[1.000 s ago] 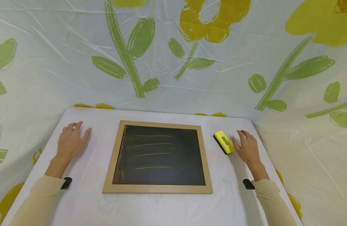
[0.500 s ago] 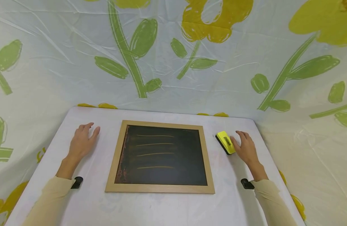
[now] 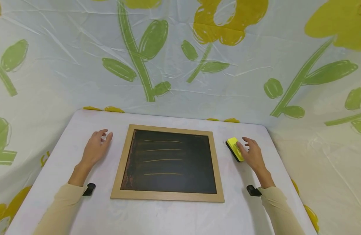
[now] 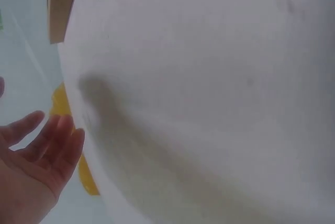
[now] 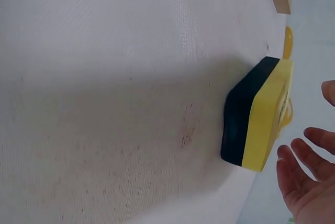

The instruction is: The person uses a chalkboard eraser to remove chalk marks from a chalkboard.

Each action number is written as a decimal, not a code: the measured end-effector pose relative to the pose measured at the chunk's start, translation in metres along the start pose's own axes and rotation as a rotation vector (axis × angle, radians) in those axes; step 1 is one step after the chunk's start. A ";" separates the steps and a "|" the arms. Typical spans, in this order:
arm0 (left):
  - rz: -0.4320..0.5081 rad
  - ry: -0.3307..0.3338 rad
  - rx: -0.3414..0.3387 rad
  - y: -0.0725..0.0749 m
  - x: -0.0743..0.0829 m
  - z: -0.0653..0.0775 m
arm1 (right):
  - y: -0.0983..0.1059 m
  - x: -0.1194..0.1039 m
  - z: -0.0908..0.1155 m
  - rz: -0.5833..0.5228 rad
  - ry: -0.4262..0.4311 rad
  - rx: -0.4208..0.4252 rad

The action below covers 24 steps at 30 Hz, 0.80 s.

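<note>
A chalkboard point(image 3: 195, 163) in a light wooden frame lies flat on the white table, with several thin yellow lines drawn across its black face. To its right rests a yellow eraser point(image 3: 235, 150) with a dark felt base; in the right wrist view the eraser point(image 5: 256, 119) stands on the cloth. My right hand point(image 3: 253, 155) hovers beside and partly over the eraser, fingers loosely bent, holding nothing. Left of the board my left hand point(image 3: 95, 147) is held above the table with relaxed fingers. The left wrist view shows that hand point(image 4: 39, 166) with nothing in it.
The white table point(image 3: 168, 217) has rounded back corners. A flower-printed cloth point(image 3: 215, 98) hangs behind and along both sides. Black wrist cameras stick out from both sleeves. Small reddish marks point(image 5: 187, 130) dot the table cloth near the eraser.
My left hand has moved right, closer to the chalkboard. My right hand has shifted slightly left, its thumb now over the eraser's edge. The head view has turned slightly left.
</note>
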<state>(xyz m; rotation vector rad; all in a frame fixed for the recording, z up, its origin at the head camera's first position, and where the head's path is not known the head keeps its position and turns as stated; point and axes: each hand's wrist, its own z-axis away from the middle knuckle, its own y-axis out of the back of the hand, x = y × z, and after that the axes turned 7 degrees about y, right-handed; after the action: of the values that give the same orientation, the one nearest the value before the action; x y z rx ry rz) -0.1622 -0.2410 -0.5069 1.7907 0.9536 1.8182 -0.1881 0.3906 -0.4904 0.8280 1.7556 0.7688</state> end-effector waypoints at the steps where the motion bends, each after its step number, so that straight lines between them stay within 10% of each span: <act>1: 0.013 0.000 0.002 -0.002 0.000 0.000 | -0.001 0.000 0.000 -0.005 0.001 0.000; 24: 0.164 0.076 -0.076 -0.034 0.014 0.002 | -0.019 -0.004 -0.004 0.008 -0.156 -0.091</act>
<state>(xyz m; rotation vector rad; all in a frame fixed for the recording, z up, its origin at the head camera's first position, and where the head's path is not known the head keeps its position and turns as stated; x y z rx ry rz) -0.1676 -0.2079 -0.5212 1.8112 0.7732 2.0076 -0.1947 0.3764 -0.5026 0.8123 1.5688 0.7636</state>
